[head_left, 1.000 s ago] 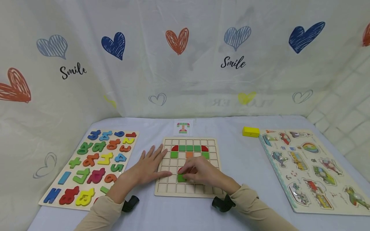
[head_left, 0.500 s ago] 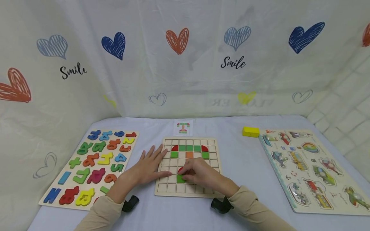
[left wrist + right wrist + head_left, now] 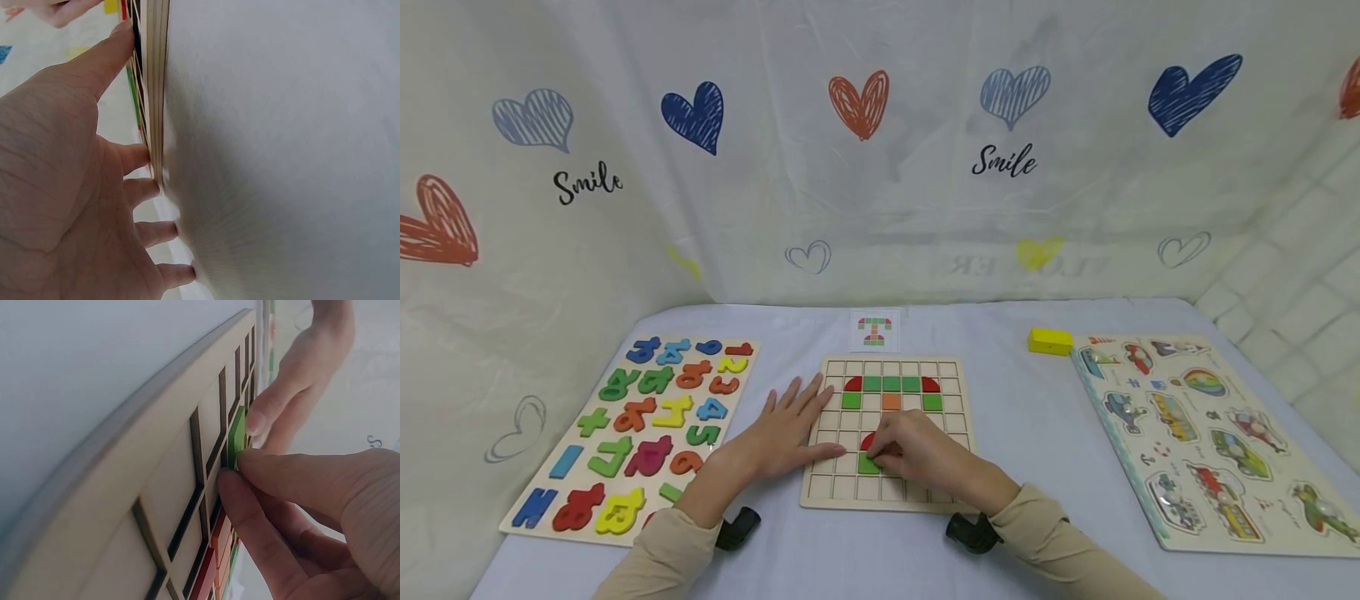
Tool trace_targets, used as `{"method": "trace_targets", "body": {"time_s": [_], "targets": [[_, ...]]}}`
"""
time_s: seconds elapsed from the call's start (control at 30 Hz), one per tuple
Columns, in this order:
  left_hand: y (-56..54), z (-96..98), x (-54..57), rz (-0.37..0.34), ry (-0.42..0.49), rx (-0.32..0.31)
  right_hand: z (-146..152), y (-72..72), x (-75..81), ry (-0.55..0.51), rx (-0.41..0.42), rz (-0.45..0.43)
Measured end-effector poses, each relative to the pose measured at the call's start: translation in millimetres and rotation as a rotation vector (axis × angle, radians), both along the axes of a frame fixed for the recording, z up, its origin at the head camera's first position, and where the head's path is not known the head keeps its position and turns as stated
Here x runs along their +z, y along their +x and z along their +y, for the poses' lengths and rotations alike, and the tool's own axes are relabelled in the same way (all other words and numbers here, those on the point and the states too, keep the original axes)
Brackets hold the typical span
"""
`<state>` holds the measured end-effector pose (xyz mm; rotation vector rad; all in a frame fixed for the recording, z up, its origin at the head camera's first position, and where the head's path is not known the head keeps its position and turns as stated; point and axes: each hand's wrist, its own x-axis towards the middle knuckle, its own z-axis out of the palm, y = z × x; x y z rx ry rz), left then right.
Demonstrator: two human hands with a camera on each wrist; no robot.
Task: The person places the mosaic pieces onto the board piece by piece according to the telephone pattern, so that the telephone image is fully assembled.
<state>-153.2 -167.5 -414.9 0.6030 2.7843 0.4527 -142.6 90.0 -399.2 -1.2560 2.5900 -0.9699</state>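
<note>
A wooden grid board (image 3: 842, 492) lies on the table, with red, green and orange tiles set in it. My left hand (image 3: 786, 429) spreads across the board's left edge, thumb over the grid; in the left wrist view its fingertips reach the board's side (image 3: 155, 94) and the cloth. Thumb and fingers of my right hand (image 3: 917, 450) pinch the right edge of a green square tile (image 3: 868, 463) in the lower grid. The right wrist view has this green tile (image 3: 236, 437) standing above its cell's frame. Just above it, a red rounded tile (image 3: 867, 441) is partly hidden by the fingers.
A pattern card (image 3: 875, 332) lies behind the board. To the left is an alphabet-and-number puzzle (image 3: 580, 450), to the right a picture puzzle (image 3: 1195, 467) with a yellow block (image 3: 1050, 342) near its top corner. A heart-printed curtain (image 3: 925, 192) hangs behind the table.
My right hand has shifted very slightly left and its fingers have drawn together at the green tile, which has moved slightly left. My left hand stays in place.
</note>
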Motion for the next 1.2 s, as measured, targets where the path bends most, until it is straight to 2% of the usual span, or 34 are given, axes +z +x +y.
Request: {"method": "trace_targets", "body": {"time_s": [0.13,0.27,0.43,0.53,0.6,0.73,0.97,1.2], "targets": [[-0.2,0.1,0.2,-0.003,0.003,0.0,1,-0.4,0.4,0.004,0.002,-0.02],[-0.6,0.2,0.0,-0.004,-0.002,0.003,6,-1.7,3.4,0.005,0.04,-0.074],[-0.7,0.6,0.1,-0.006,-0.01,0.008,26,-6.3,10.4,-0.03,0.143,-0.206],[-0.3,0.9,1.7,-0.007,-0.007,0.012,43,-9.4,15.9,-0.05,0.179,-0.289],[0.1,1.0,3.0,-0.007,-0.002,0.014,55,-11.0,19.9,-0.058,0.191,-0.313],[0.8,1.1,3.8,-0.007,0.005,0.012,82,-11.1,27.7,-0.051,0.178,-0.319],[1.6,1.0,3.8,-0.009,0.003,0.011,118,-6.5,35.4,0.026,0.143,-0.307],[1.4,0.3,1.8,-0.012,-0.005,0.008,138,0.8,30.7,0.095,0.086,-0.37]]}}
